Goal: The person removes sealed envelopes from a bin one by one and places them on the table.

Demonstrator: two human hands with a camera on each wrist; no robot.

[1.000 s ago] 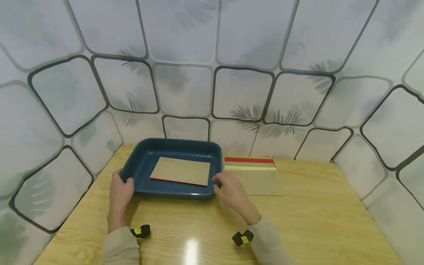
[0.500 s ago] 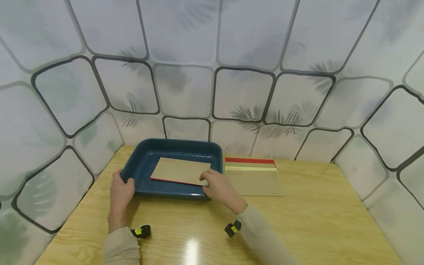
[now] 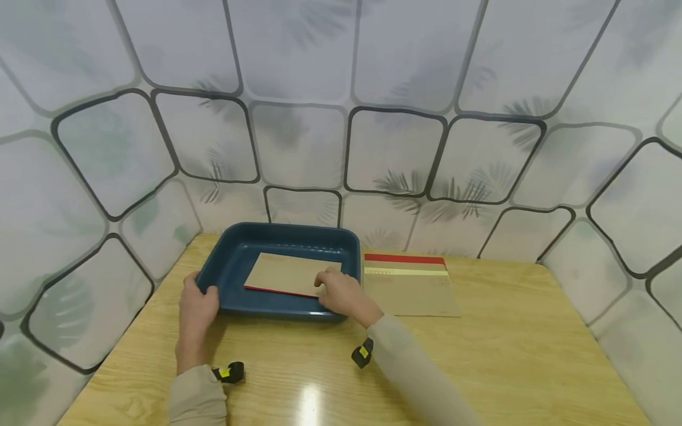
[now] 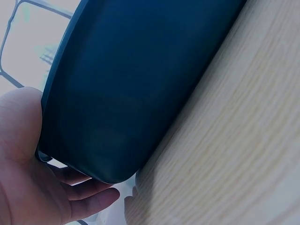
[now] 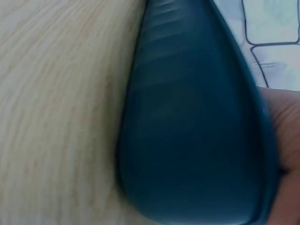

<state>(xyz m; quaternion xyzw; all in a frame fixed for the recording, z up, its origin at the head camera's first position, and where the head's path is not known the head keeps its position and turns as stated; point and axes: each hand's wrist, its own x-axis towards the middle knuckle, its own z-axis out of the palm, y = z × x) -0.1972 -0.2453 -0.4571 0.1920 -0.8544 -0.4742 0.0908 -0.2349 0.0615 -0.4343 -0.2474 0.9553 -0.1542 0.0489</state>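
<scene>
A deep blue tray (image 3: 230,269) with raised walls stands on the table. Inside it lies a tan envelope (image 3: 285,274), with a thin red edge showing beneath its near side. My left hand (image 3: 197,306) grips the tray's left near corner, thumb over the rim; in the left wrist view its fingers (image 4: 96,202) reach around the outer wall. My right hand (image 3: 343,293) reaches over the near right rim, bent fingers at the envelope's right end. Its fingertips are hidden, and in the right wrist view the tray wall (image 5: 192,122) covers them.
Right of the tray, several overlapping envelopes (image 3: 410,294) lie on the wooden table (image 3: 511,343), with tan on top and yellow and red edges at the back. A patterned wall covering (image 3: 298,148) rises behind and at both sides.
My right hand has moved left from the tray's right rim to over the right end of the envelope inside. The left hand keeps its grip; tray and envelope look unmoved.
</scene>
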